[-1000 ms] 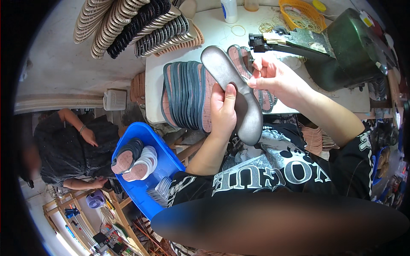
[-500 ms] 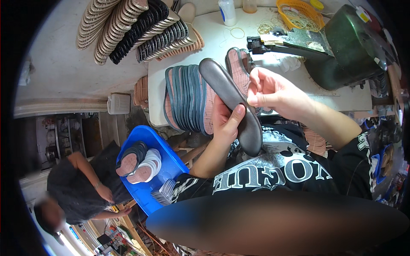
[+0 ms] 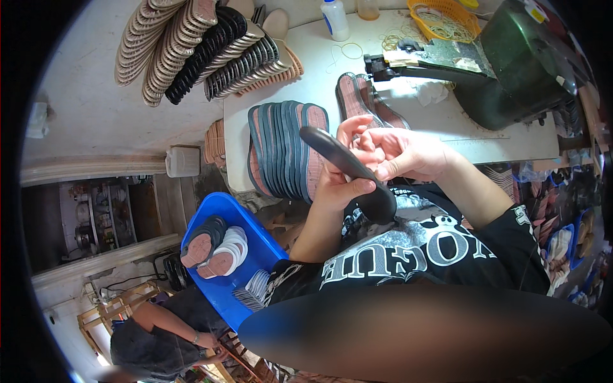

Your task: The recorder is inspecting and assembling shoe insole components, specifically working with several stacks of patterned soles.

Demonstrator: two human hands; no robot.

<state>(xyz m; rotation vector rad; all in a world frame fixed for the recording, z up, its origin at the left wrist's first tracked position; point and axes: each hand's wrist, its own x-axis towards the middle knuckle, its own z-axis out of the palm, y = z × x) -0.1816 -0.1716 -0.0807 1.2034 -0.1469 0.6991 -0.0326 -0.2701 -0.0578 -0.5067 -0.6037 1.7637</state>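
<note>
A dark, smooth shoe insole (image 3: 337,149) is tilted on edge in front of my chest. My left hand (image 3: 338,191) is closed round its near side, the thumb lying along the edge. My right hand (image 3: 414,152) meets the insole's right edge with thumb and fingers pinched together; the exact bit between them is partly hidden. Beyond the hands, a few pinkish insoles with dark rims (image 3: 351,99) lie on the white table (image 3: 255,172). Left of them stands a tight row of dark-edged insoles (image 3: 281,150) with pinkish faces.
A dark green machine (image 3: 520,70) with a projecting arm stands at the right of the table. Behind are a yellow basket (image 3: 440,29) of rubber bands and a white bottle (image 3: 334,19). Insole bundles (image 3: 223,54) sit far left. A blue bin (image 3: 246,217) holds more; a co-worker (image 3: 159,338) is lower left.
The insole has turned more edge-on and its top end has come lower. My right hand's fingers have moved in behind its edge. The co-worker has shifted downward in the view.
</note>
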